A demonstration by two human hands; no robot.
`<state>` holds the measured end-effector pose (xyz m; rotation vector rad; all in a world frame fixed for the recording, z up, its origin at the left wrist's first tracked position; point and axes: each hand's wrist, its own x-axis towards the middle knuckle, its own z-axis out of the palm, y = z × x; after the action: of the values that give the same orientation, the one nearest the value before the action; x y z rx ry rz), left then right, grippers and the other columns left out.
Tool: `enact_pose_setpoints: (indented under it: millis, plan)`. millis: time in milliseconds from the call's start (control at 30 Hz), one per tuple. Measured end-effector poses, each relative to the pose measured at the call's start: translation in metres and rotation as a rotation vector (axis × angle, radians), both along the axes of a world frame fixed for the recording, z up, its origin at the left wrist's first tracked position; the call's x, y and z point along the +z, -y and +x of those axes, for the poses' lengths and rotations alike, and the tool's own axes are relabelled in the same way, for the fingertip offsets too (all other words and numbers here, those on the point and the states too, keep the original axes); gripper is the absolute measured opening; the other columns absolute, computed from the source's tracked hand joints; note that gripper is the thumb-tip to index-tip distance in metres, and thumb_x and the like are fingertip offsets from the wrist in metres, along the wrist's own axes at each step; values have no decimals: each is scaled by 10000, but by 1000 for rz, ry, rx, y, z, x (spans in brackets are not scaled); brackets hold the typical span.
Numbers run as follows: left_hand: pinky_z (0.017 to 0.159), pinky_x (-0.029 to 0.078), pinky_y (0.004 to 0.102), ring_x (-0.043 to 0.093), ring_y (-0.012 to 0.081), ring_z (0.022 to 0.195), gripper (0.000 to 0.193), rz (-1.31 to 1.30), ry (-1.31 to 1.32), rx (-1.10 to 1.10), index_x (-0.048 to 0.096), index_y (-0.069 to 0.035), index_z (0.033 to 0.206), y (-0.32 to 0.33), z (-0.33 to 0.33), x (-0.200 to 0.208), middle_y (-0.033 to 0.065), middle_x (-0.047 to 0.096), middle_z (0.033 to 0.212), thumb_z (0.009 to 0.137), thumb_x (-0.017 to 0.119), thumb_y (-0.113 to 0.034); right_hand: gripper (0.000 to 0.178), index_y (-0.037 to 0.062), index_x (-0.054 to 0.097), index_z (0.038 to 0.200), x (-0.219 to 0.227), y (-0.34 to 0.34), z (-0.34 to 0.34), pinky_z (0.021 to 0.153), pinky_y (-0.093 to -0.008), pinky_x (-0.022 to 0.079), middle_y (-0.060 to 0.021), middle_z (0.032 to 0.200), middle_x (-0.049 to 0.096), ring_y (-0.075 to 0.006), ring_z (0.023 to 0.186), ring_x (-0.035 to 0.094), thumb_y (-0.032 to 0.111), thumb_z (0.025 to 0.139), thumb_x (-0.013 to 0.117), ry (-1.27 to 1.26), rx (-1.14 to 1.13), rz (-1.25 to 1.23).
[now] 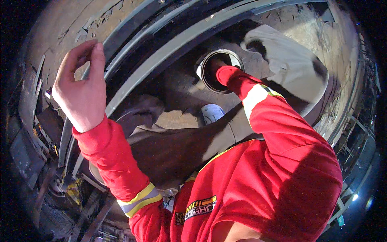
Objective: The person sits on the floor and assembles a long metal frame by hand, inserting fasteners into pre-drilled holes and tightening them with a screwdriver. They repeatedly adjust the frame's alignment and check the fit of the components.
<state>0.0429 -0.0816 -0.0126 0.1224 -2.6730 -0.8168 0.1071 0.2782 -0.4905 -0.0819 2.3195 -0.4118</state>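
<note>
Raised at the left, my left hand point(82, 88) has its thumb and finger brought together at the tips in a loop. Anything pinched there is too small or hidden to make out. Close beside that hand run long grey metal bars point(171, 50). My right hand point(217, 65) reaches down into a round bucket point(221, 51) with a pale rim and dark inside. Its wrist passes over the rim, and the bucket hides the fingers. A small white cylindrical container point(212, 113) stands between my legs, nearer to me than the bucket.
My bent leg in grey trousers point(298, 60) lies right of the bucket; the other leg crosses below the white container. Dirty, scuffed floor point(177, 118) shows around them. More metal pieces point(38, 88) and beams lie at the far left. Metal framework point(358, 125) lines the right edge.
</note>
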Motion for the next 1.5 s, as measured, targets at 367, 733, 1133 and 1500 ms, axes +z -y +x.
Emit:
enact_pose_setpoints:
  millis: [367, 733, 1133, 1500]
  plan:
    - [770, 484, 260, 650, 117, 791, 128, 5, 11, -18, 696, -50, 892, -2, -2, -7, 55, 690, 790, 814, 689, -151, 278, 76, 654, 1063, 70, 45, -21, 853, -441, 510, -192, 1094, 634, -338, 996, 626, 189, 858, 503, -44, 168, 115]
    - [761, 489, 260, 645, 121, 767, 117, 30, -5, -42, 696, -48, 894, -4, 2, -11, 54, 684, 784, 815, 685, -133, 227, 52, 676, 977, 57, 36, -20, 792, -431, 514, -177, 990, 656, -316, 901, 642, 168, 819, 561, -124, 452, 86]
    - [732, 480, 252, 622, 116, 741, 107, 27, 28, -121, 682, -37, 882, -3, 3, -14, 57, 661, 755, 808, 677, -114, 147, 19, 674, 897, 85, 13, -42, 677, -374, 508, -115, 861, 665, -244, 770, 635, 116, 790, 646, 200, 315, 115]
    - [695, 490, 254, 633, 132, 696, 110, 23, 6, -213, 677, -32, 882, -6, 9, -4, 82, 666, 756, 798, 678, -103, 129, -33, 630, 873, 187, 39, -60, 621, -301, 484, -98, 754, 626, -178, 693, 601, 87, 828, 619, 1052, -458, -711]
